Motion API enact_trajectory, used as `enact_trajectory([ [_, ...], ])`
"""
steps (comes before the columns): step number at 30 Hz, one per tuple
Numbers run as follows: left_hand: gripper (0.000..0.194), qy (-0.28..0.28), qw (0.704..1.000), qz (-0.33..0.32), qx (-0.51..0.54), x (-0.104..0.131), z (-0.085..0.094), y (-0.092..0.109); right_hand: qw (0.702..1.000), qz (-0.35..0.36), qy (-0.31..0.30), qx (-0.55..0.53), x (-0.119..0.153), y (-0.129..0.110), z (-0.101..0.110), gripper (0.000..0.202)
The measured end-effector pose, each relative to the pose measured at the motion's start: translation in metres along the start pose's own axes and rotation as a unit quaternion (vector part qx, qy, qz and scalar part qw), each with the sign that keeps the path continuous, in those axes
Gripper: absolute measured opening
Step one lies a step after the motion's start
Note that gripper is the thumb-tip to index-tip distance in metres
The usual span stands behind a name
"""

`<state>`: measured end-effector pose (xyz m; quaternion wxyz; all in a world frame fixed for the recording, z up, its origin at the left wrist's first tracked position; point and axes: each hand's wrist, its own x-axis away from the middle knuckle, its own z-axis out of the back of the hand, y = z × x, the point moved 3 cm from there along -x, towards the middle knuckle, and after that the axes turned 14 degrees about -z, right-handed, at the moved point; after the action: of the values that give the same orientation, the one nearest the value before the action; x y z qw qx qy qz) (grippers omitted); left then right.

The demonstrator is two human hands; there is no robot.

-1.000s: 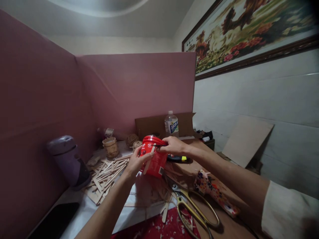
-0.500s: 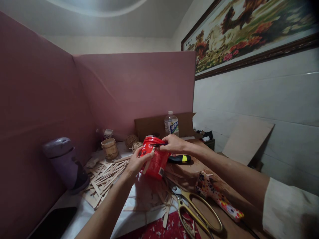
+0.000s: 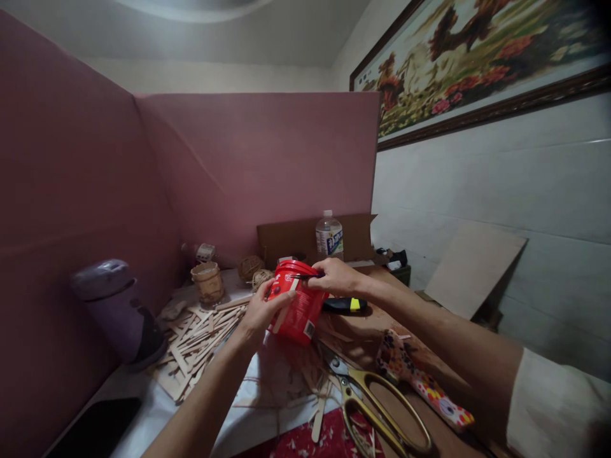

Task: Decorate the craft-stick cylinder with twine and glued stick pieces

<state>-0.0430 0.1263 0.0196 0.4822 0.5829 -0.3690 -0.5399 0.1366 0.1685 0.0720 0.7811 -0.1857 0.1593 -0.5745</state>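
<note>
A red plastic tub (image 3: 305, 315) with printing on its side is tilted above the table in front of me. My left hand (image 3: 265, 308) grips it from the left, its thumb pressing a flat wooden craft stick (image 3: 285, 306) against the wall. At the tub's rim my right hand (image 3: 331, 277) is closed around a thin dark pointed tool (image 3: 305, 276), whose exact kind I cannot make out. The tool's tip lies across the tub near the upper end of the stick. Several loose craft sticks (image 3: 203, 337) are piled left of my left hand.
Gold-handled scissors (image 3: 382, 404) and a flower-patterned glue gun (image 3: 424, 381) lie at front right. A black-and-yellow cutter (image 3: 346, 305) is behind the tub. A bottle (image 3: 329, 235), twine balls (image 3: 251, 268) and a small wooden cup (image 3: 208, 283) stand farther back; a purple flask (image 3: 119, 312) is left.
The view has shifted slightly. Both hands keep their hold on the tub, stick and dark tool, with hardly any visible movement.
</note>
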Motion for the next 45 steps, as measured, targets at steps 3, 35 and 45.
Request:
enact_trajectory([
  [3, 0.063, -0.005, 1.0, -0.001, 0.004, -0.0007, -0.0003, -0.0018, 1.0, 0.001, 0.004, 0.007, -0.0011, 0.001, -0.0008, 0.023],
  [35, 0.064, -0.012, 0.999, -0.03, 0.028, -0.0037, 0.0017, -0.0088, 1.0, -0.009, -0.018, -0.009, -0.001, 0.0051, -0.0056, 0.026],
  [45, 0.063, -0.007, 0.999, -0.022, 0.035, -0.0043, 0.0007, -0.0097, 0.999, -0.018, -0.027, -0.012, 0.0001, 0.0046, -0.0045, 0.028],
])
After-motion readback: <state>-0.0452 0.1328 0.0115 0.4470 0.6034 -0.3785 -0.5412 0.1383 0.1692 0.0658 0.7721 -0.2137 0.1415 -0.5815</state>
